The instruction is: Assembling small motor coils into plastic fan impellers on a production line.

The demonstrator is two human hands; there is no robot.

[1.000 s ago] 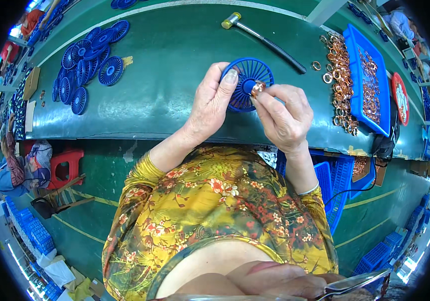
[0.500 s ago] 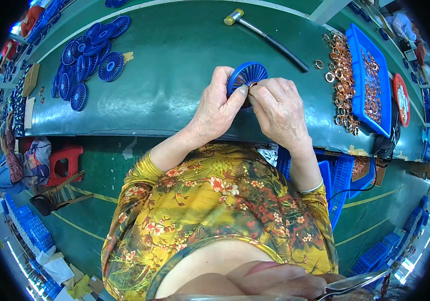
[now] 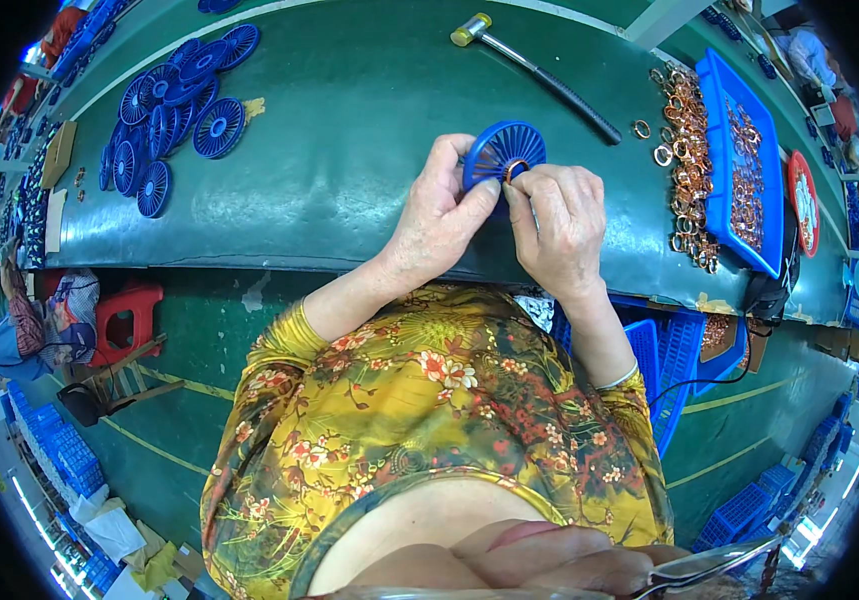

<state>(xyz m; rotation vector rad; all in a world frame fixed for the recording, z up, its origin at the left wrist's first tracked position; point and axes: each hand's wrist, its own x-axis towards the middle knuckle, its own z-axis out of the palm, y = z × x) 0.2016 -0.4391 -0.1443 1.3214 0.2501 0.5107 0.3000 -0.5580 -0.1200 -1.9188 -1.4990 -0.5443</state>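
My left hand (image 3: 439, 212) is closed on the rim of a blue spoked plastic wheel (image 3: 495, 146), thumb on the near side, holding it tilted up above the front of the table. At the wheel's hub sits a copper-coloured ring (image 3: 516, 168). The thumb and forefinger of my right hand (image 3: 563, 225) pinch at this ring. How deep the ring sits in the hub cannot be made out. Beyond my hands a hammer (image 3: 534, 75) with a yellow head and black grip lies on the green table (image 3: 349, 130).
More blue wheels (image 3: 154, 125) are heaped at the far left. On the right, loose copper rings (image 3: 689, 165) lie beside a blue tray (image 3: 714, 180) of small copper parts. Past it stands a red round dish (image 3: 801, 190). Blue crates (image 3: 684, 350) are below the table edge. A co-worker (image 3: 24, 325) sits at left.
The wheel and both hands have shifted slightly right. My right fingers have drawn back a little at the hub, so more of the copper ring shows.
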